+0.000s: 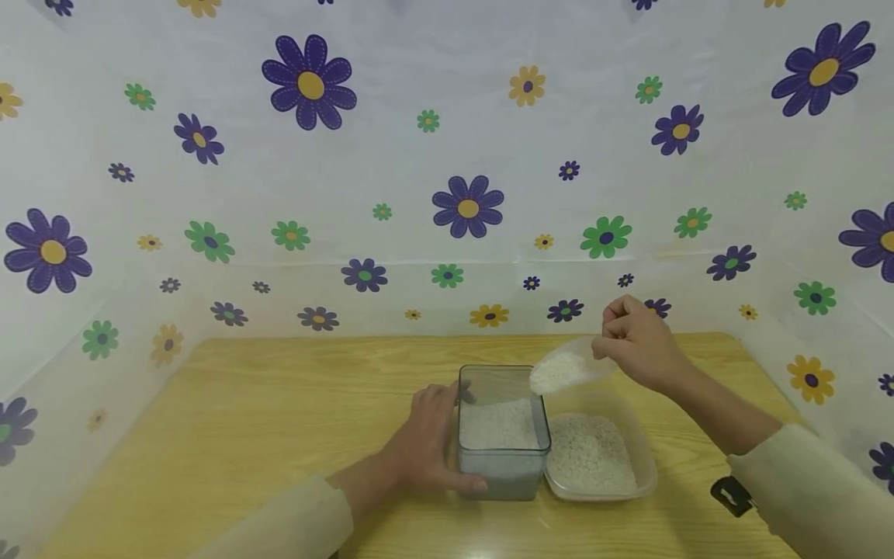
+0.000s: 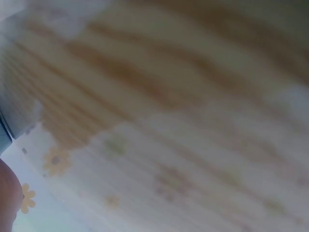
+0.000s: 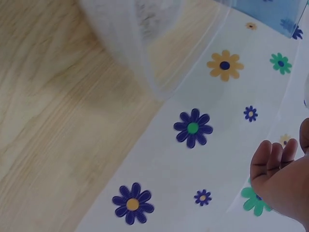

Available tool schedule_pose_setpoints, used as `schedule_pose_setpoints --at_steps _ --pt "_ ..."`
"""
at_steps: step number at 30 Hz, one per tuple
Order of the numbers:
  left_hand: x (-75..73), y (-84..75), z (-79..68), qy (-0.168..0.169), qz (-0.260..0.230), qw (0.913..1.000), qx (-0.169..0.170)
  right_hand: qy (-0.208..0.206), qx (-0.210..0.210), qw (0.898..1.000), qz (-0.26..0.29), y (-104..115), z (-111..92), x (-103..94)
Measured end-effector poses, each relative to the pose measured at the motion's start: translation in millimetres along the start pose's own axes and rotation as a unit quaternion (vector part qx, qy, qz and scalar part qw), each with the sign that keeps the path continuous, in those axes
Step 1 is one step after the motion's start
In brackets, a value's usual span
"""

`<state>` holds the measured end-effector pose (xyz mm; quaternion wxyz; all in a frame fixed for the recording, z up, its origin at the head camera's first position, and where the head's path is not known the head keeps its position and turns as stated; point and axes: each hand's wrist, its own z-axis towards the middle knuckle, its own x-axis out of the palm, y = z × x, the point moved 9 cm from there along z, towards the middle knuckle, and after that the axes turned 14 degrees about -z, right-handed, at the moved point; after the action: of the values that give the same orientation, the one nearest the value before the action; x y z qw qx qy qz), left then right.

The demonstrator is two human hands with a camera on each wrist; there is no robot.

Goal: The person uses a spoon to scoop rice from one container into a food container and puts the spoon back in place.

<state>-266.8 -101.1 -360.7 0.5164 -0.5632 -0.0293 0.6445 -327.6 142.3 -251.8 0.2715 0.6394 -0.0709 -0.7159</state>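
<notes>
A grey see-through bin (image 1: 506, 473) stands on the table, partly filled with white rice (image 1: 499, 425). My left hand (image 1: 427, 442) holds it from the left, thumb along the front and fingers toward the back. In the left wrist view only a rounded bit of that hand (image 2: 8, 195) shows. Above the bin's right rim, my right hand (image 1: 639, 341) pinches a translucent scoop (image 1: 590, 359) loaded with rice and tilted down to the left. The right wrist view shows the curled fingers (image 3: 273, 159), but the scoop is mostly out of frame there.
Right beside the bin sits a translucent plastic tub (image 1: 646, 458) holding more rice (image 1: 594, 454). The wooden table (image 1: 279, 419) is backed and flanked by a flower-printed white sheet (image 1: 391, 163). A black strap clip (image 1: 732, 495) hangs by the right sleeve.
</notes>
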Motion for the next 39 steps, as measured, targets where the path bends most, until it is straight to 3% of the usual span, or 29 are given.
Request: schedule_pose_setpoints --at_steps 8,11,14,16,19,22,26,28,30,31,33,39 --pt "0.2 0.3 0.4 -0.001 -0.006 0.9999 0.009 -0.016 -0.012 0.999 -0.042 -23.2 -16.2 -11.5" --pt "-1.0 0.6 3.7 -0.003 -0.006 0.9999 0.01 -0.041 -0.046 0.994 -0.092 -25.0 -19.0 -15.3" --pt "-1.4 1.4 6.8 -0.001 -0.001 1.0 0.008 -0.071 -0.098 0.982 -0.143 -21.8 -22.4 -15.1" --pt "-1.5 1.5 6.7 0.001 0.002 1.0 0.007 -0.089 -0.142 0.969 -0.183 -16.6 -26.3 -11.4" --pt "-1.3 0.4 4.8 0.005 0.002 1.0 0.006 -0.101 -0.212 0.939 -0.251 -5.3 -33.2 -1.5" --pt "-1.0 -0.8 2.4 0.006 -0.005 1.0 0.003 -0.109 -0.297 0.893 -0.319 10.6 -42.0 9.0" --pt "-1.8 0.0 0.8 0.003 -0.007 1.0 0.0 -0.139 -0.412 0.826 -0.359 34.6 -54.1 14.4" --pt "-2.1 1.5 0.9 0.0 -0.004 1.0 -0.001 -0.161 -0.449 0.8 -0.363 44.7 -58.2 12.0" --pt "-1.5 3.2 1.1 0.0 -0.004 1.0 -0.002 -0.181 -0.471 0.781 -0.368 52.5 -60.4 7.9" --pt "-0.8 3.8 1.2 0.001 -0.003 1.0 -0.003 -0.191 -0.478 0.774 -0.37 55.8 -61.0 5.5" --pt "0.7 4.8 1.4 0.003 -0.003 1.0 -0.003 -0.206 -0.481 0.77 -0.364 61.0 -60.8 -1.2" --pt "-1.7 3.1 -0.7 0.002 -0.002 1.0 -0.004 -0.291 -0.463 0.776 -0.315 83.6 -53.1 -32.5"
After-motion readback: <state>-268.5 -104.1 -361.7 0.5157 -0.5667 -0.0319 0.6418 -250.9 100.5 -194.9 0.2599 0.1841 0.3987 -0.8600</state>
